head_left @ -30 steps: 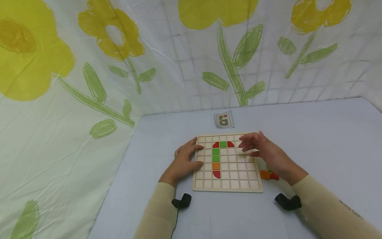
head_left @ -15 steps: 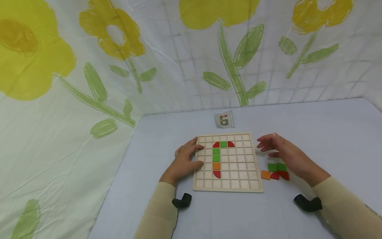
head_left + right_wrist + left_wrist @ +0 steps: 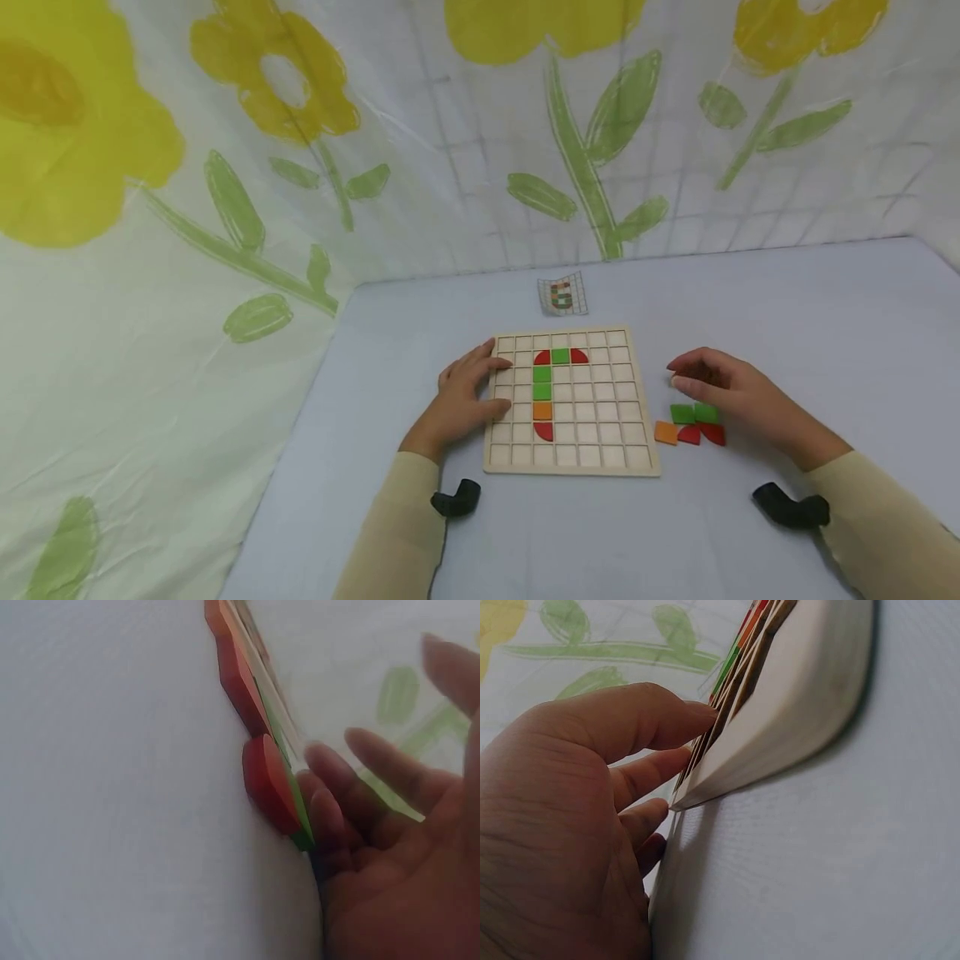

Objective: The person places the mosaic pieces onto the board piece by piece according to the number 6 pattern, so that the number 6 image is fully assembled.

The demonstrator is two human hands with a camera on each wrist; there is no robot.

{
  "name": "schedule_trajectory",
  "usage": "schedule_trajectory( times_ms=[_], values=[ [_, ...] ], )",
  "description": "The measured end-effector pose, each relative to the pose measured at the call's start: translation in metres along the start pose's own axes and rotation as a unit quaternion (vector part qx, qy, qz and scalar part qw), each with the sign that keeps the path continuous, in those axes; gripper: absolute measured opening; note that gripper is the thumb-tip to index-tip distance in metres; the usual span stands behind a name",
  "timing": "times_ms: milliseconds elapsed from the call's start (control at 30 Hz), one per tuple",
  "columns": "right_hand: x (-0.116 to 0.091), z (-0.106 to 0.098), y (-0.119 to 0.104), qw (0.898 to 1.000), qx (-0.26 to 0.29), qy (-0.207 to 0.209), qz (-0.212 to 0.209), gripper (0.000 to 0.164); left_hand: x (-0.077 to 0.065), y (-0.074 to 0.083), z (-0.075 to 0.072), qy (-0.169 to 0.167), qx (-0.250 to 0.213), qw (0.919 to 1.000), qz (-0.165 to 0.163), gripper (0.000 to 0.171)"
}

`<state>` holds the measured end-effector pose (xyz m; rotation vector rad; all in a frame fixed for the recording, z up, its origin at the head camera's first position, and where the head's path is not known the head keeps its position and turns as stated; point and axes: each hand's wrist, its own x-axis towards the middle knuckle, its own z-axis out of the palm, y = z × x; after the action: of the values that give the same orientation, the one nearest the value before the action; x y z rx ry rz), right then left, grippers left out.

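Note:
A square wooden grid board [image 3: 607, 458] lies on the table, with green and orange square tiles and red quarter-round tiles set in some cells. My left hand [image 3: 459, 404] rests at its left edge, thumb and fingertips over the rim; the left wrist view shows the thumb [image 3: 645, 720] at the board's side. Right of the board, my right hand [image 3: 738, 396] hovers with fingers loosely bent and thumb apart, nothing between them. Just beside it lie loose tiles: an orange square [image 3: 666, 432], two green squares [image 3: 682, 414] and two red quarter-rounds [image 3: 713, 434], one red tile [image 3: 266, 780] nearest in the right wrist view.
A small paper card [image 3: 562, 295] printed with a gridded coloured pattern lies behind the board. The light table [image 3: 810, 317] meets a hanging cloth [image 3: 465, 183] with painted yellow flowers at its back edge. Dark wrist-worn pieces [image 3: 791, 507] stick out by both sleeves.
My right hand has moved off the board to the right and toward me, uncovering the loose tiles; its fingers are more bent now. The left hand stays at the board's edge.

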<state>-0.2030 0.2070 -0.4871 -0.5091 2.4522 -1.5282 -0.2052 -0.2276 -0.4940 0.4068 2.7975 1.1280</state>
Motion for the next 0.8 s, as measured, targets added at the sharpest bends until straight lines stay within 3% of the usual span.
schedule_trajectory(
  times_ms=[333, 800],
  values=[
    [0.0026, 0.002, 0.0035, 0.993, -0.106, -0.031, -0.03, 0.035, -0.0006, 0.0003, -0.0022, -0.001, -0.003, 1.0, 0.0, 0.059],
    [0.0028, 0.0054, -0.0027, 0.984, -0.17, -0.034, -0.053, 0.016, -0.001, 0.0022, -0.0021, -0.002, 0.003, 1.0, -0.005, 0.06]
  ],
)
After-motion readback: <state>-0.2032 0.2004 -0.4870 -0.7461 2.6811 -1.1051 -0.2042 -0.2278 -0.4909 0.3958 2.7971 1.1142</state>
